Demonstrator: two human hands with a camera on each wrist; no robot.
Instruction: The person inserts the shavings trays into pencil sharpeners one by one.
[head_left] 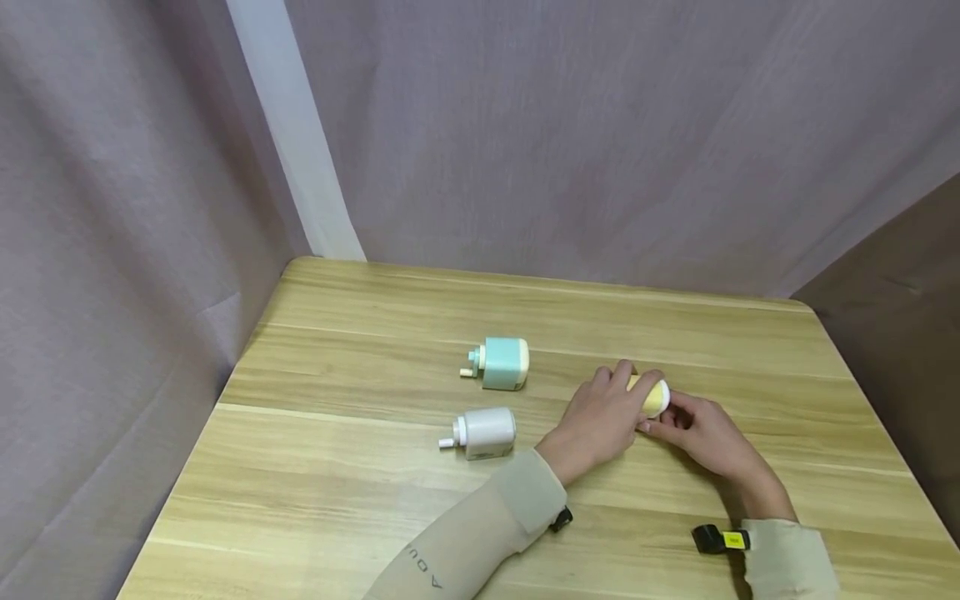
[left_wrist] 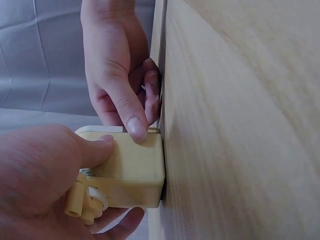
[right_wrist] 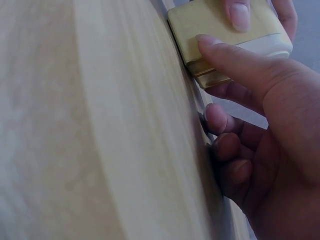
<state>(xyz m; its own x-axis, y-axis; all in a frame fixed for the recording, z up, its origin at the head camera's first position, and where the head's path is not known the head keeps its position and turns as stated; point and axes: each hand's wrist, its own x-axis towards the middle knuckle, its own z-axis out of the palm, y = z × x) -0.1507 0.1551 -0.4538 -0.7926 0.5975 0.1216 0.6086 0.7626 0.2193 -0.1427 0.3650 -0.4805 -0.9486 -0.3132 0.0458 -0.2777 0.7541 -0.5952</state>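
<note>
A yellow hand-crank pencil sharpener (head_left: 657, 400) with a white end sits on the right half of the table, between both hands. My left hand (head_left: 606, 412) grips it from the crank side; in the left wrist view its thumb lies on the yellow body (left_wrist: 137, 165) and the crank (left_wrist: 76, 196) is near the palm. My right hand (head_left: 708, 433) pinches the opposite end, by the white part. In the right wrist view the right thumb (right_wrist: 235, 57) presses over a translucent edge piece (right_wrist: 212, 77), while its other fingers curl beneath.
A teal pencil sharpener (head_left: 504, 363) lies left of the hands with its crank pointing left. Nearer the front, a white-grey one (head_left: 489, 432) lies the same way, close to the left sleeve (head_left: 480, 525). Grey curtains (head_left: 570, 142) hang behind the wooden table (head_left: 337, 483).
</note>
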